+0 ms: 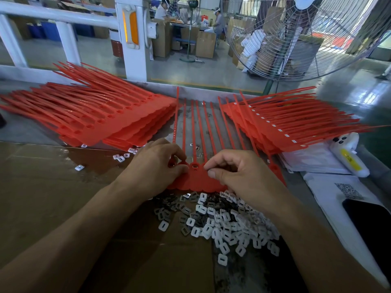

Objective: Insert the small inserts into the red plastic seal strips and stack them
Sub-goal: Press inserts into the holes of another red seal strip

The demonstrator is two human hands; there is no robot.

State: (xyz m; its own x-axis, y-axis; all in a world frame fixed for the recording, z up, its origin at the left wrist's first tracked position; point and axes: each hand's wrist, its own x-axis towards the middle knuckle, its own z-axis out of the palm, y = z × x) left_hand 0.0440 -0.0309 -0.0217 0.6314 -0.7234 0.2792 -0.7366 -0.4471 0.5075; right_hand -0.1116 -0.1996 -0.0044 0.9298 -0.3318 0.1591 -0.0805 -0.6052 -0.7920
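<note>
1. Cardboard sheet [53,187] covers the workbench; unfilled red seal strips [95,115] are stacked at left.
2. Left hand [156,166] pinches the red seal strip sheet [196,180] at centre.
3. Right hand [239,172] curls, fingertips pressing the same sheet.
4. Loose inserts [222,223] lie just below; fitted strips [285,123] are stacked at right.
</note>
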